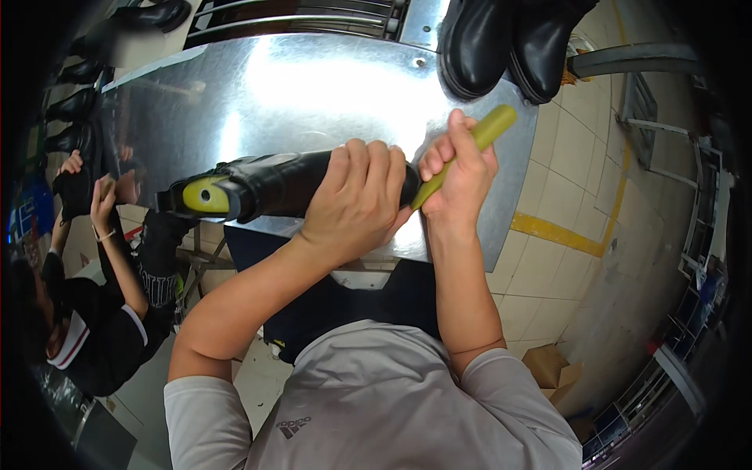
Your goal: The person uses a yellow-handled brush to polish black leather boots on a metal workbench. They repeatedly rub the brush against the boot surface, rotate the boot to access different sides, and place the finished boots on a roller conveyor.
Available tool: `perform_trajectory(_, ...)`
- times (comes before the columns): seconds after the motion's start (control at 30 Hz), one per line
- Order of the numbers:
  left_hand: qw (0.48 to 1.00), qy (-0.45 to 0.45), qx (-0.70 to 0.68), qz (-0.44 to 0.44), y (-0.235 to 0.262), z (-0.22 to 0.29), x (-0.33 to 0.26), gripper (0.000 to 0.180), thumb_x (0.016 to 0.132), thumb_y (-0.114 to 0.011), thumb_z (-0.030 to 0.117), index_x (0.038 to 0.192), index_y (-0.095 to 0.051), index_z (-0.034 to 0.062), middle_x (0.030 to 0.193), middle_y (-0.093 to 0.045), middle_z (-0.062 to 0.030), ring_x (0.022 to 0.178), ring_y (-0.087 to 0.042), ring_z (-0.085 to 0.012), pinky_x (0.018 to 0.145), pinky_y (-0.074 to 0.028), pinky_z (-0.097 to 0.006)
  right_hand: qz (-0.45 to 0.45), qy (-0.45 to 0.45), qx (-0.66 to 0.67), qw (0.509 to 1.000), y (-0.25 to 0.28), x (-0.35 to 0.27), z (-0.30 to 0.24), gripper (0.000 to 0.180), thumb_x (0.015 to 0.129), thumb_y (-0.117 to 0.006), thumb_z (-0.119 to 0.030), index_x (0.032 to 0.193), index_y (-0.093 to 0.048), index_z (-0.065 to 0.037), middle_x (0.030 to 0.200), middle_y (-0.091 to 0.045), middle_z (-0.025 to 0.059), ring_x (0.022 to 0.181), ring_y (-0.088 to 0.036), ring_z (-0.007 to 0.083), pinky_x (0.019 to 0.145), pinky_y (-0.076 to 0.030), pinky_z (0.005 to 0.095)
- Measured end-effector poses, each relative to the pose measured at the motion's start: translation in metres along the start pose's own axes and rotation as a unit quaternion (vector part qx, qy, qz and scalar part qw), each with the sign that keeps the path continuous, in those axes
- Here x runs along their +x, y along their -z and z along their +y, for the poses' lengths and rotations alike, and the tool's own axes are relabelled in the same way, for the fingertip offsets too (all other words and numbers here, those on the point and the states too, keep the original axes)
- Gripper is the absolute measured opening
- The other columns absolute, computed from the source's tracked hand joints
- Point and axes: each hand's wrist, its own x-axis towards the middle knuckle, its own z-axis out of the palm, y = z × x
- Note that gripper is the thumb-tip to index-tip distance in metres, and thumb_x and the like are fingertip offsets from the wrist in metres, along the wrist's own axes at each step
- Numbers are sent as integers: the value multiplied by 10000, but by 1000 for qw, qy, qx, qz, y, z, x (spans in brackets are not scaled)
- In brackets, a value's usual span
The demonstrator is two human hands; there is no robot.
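A black boot (282, 184) lies on its side across the metal table (313, 86), its opening to the left. Inside that opening shows the yellow-green end of a shoe last (197, 202) with a round hole in it. My left hand (352, 196) wraps over the boot toward its right end. In my right hand (464, 168) is a yellow-green stick (495, 127), thumb laid along it. The stick slants down to the left, and its narrow tip meets the boot's right end. The exact contact there is partly hidden by my fingers.
Two shiny black boots (476, 47) stand at the table's far right corner. At left, a co-worker's hands (103, 205) hold another black boot; more black footwear (70, 106) lines up beyond. A metal rack (298, 17) borders the far edge. A cardboard box (548, 370) sits on the floor.
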Motion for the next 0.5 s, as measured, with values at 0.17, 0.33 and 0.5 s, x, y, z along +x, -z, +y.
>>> perform_trajectory(0.17, 1000, -23, 2, 6, -2, -6, -1, 694, 812, -723, 509, 1248, -638, -24, 1162, -611, -169, 1064, -597, -341, 961, -461, -437, -105, -64, -70, 990, -9, 22, -6, 220, 977, -722, -221, 969, -556, -76, 627, -451, -9, 465, -441, 87, 409, -351, 241)
perform_trajectory(0.33, 996, -42, -23, 79, -4, -10, 2, 584, 898, -705, 511, 1186, -659, 5, 1133, -674, -158, 1049, -663, -326, 910, -500, -418, -176, -113, -86, 974, -15, 32, -8, 279, 954, -748, -245, 908, -531, -76, 615, -452, -22, 448, -408, 65, 404, -323, 238)
perform_trajectory(0.5, 972, -81, -120, 186, -12, -17, -8, 337, 922, -758, 362, 936, -647, 44, 1090, -745, -179, 1048, -737, -348, 841, -547, -405, -233, -150, -89, 957, -19, 41, -9, 283, 940, -761, -242, 909, -531, -80, 607, -451, -30, 443, -397, 59, 390, -302, 236)
